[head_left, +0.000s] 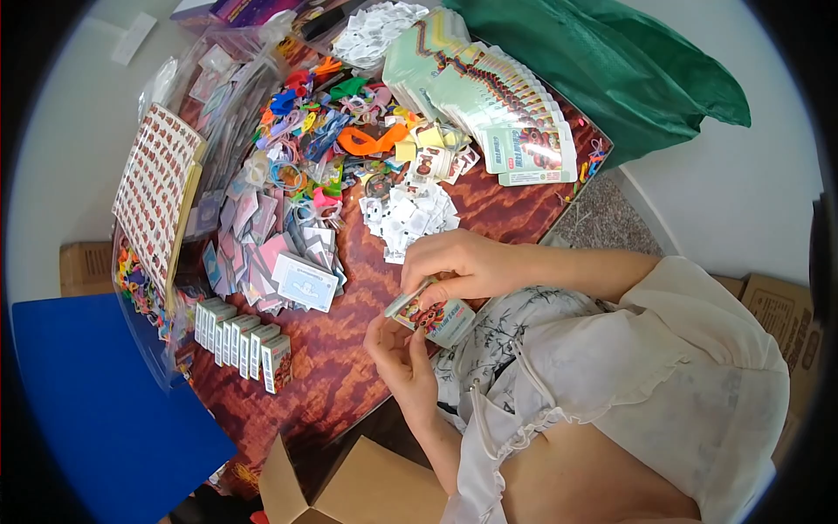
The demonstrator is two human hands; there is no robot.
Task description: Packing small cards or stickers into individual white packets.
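Just below the frame's centre, the left hand (pixel 400 360) and right hand (pixel 456 264) pinch a small printed box (pixel 452 323); a light, even grip should best keep its card walls uncreased.

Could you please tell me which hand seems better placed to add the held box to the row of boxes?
Probably the left hand: it holds the small box and is nearer the row of boxes. The right hand, also on the small box, is farther away.
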